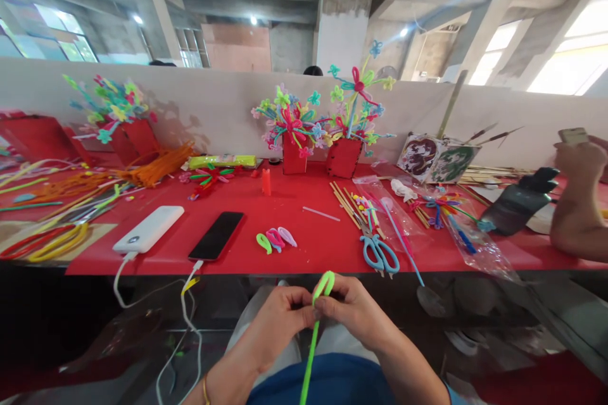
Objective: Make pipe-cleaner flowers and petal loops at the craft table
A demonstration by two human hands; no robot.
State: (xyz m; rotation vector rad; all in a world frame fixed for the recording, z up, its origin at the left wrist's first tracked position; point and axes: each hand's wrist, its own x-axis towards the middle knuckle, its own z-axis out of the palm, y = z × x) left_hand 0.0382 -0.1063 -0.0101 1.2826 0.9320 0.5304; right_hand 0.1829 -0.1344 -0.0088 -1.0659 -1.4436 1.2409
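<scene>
Now your grip is a pinch: left hand [280,319] and right hand [354,310] both hold the green pipe cleaner [310,354] just under its loop, over your lap, before the red table [323,247]. It looks light, fuzzy and easily bent; hold near the bend.

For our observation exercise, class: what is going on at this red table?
A seated person pinches a bright green fuzzy pipe cleaner between the left hand and right hand, its top bent into a loop, in front of the red table. On it lie three small pipe-cleaner loops, blue-handled scissors and two red boxes of pipe-cleaner flowers.
</scene>
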